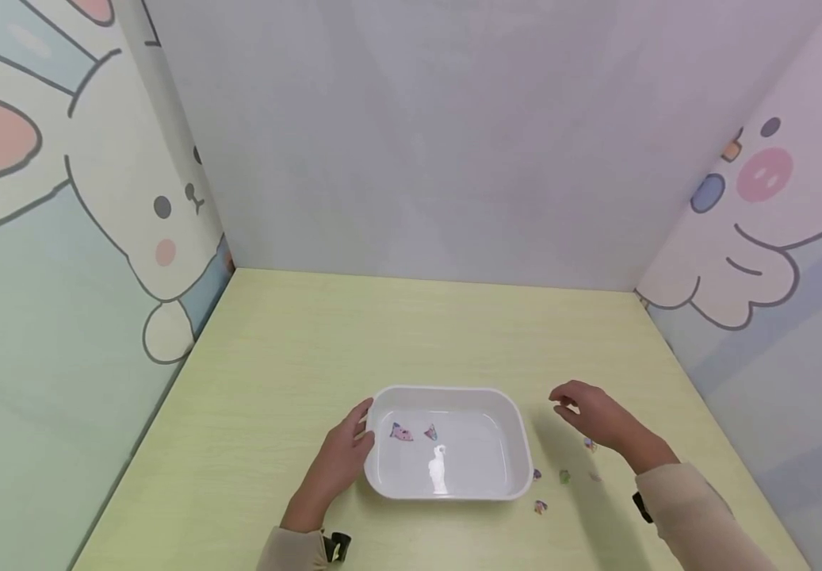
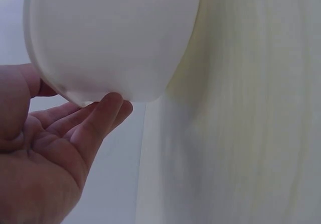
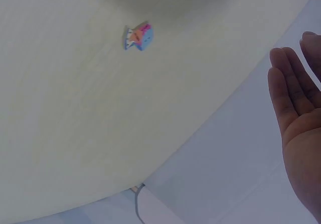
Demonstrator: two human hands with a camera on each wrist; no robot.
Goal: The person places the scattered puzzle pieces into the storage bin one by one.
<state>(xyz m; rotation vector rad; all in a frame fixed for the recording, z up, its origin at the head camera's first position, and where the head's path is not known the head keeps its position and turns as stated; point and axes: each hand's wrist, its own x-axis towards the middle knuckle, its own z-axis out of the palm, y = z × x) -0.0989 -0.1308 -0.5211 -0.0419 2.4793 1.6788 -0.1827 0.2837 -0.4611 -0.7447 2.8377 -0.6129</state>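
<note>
While the left hand (image 1: 339, 458) holds the left end of the white tray (image 1: 478, 464) by its rim, between thumb and fingers, the right hand (image 1: 592, 414) hangs above the table (image 1: 296, 333) past the tray's right side, fingers relaxed and holding nothing. Two small colourful pieces (image 1: 401, 432) lie in the tray toward its left end, apart from each other. Five loose pieces (image 1: 540, 507) are scattered on the table to the tray's right.

The left grip (image 2: 55, 148) holds a white tray (image 2: 110, 38) by its rim.
</note>
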